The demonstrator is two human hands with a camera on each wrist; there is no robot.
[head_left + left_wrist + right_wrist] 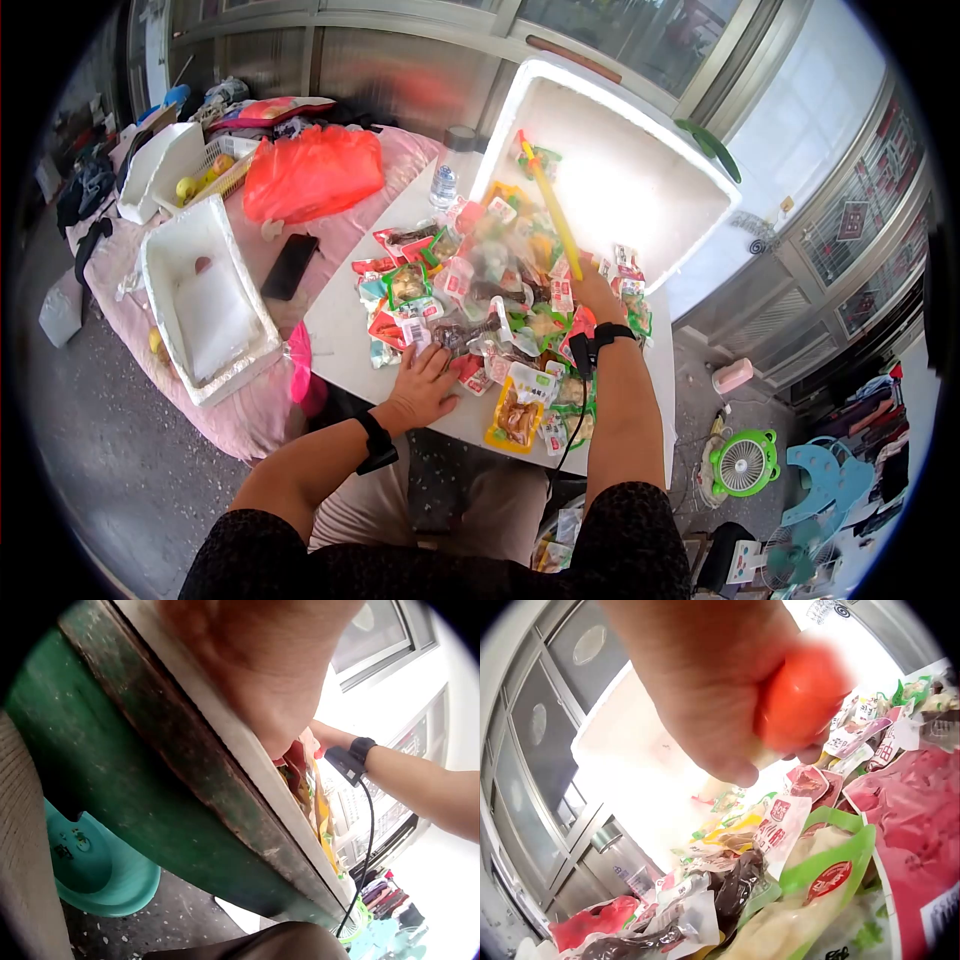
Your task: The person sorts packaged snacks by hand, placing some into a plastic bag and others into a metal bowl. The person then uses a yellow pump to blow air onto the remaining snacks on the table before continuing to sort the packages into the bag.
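My right hand [598, 295] grips a long yellow stick [553, 210] with an orange tip, slanting over the packets toward a white foam box [690, 140]. A rounded red-orange end [799, 697] pokes out of the fist in the right wrist view. My left hand [420, 388] rests with spread fingers at the table's front edge, fingertips at the nearest packets. Many small sealed food packets lie heaped across the white table [340, 325], among them a yellow one [517, 408] in front and a green-edged one [832, 885]. The stick's kind cannot be told.
A clear bottle [452, 168] stands at the table's back left. Left of the table, a pink-covered surface holds a foam tray [215, 300], a phone [290, 267], a red plastic bag [315, 172] and a fruit basket [235, 150]. A green fan [745, 462] stands on the floor at right.
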